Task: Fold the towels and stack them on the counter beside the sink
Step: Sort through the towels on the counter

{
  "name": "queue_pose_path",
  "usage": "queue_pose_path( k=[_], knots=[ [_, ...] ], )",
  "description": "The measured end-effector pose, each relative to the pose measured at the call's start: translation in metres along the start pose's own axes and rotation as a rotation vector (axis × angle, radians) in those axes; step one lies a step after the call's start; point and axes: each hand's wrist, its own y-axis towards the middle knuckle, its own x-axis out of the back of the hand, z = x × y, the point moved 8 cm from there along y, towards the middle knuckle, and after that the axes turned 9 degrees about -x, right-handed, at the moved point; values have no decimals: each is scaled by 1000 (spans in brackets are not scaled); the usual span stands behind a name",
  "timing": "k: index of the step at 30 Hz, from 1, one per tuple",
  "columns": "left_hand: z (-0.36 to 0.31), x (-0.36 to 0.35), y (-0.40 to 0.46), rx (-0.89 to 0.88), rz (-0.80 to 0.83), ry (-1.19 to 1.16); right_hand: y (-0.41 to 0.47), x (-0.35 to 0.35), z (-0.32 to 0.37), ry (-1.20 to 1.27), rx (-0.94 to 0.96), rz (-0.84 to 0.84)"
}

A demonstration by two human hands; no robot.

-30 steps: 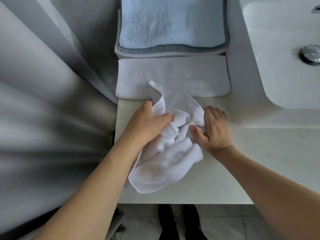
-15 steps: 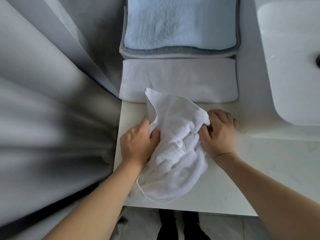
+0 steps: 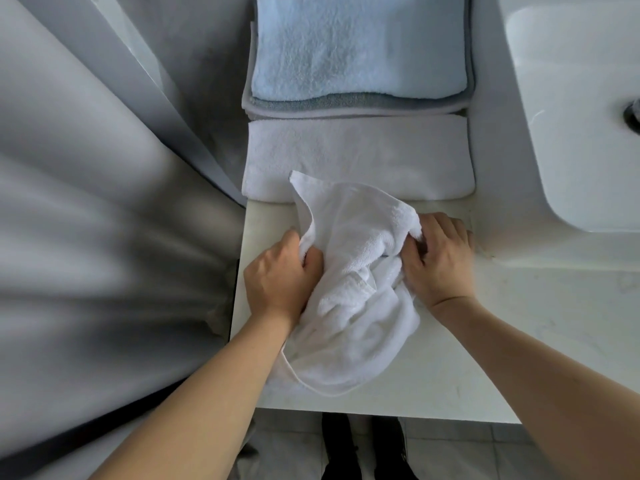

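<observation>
Two hands were on one crumpled white towel [image 3: 349,289] near the front of the counter [image 3: 450,368]. At the far left hung a grey curtain [image 3: 86,237]. My left hand [image 3: 280,282] had its fingers curled tight round a bunched left edge, and my right hand [image 3: 438,259] pinched the right edge the same way, knuckles up. Behind lay a folded white towel [image 3: 360,154], and beyond it a folded stack with a blue towel [image 3: 356,46] on top; the sink [image 3: 571,133] sat to the right. I judged this the opening-out step: next I needed to find the corners, draw them apart and spread the cloth flat before folding.
</observation>
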Motion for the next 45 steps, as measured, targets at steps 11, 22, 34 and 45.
queue_pose_path(
  k=[11, 22, 34, 45],
  knots=[
    [9, 16, -4, 57, -13, -308, 9, 9, -5, 570, -645, 498],
    [17, 76, 33, 315, -330, -913, 53, 63, 37, 1384, -797, 267],
    [2, 110, 123, 187, -519, -942, 167, 99, 59, 632, -411, -351],
    [-43, 88, 276, 10, -501, 86, 320, 32, 77, -49, -261, -212]
  ],
)
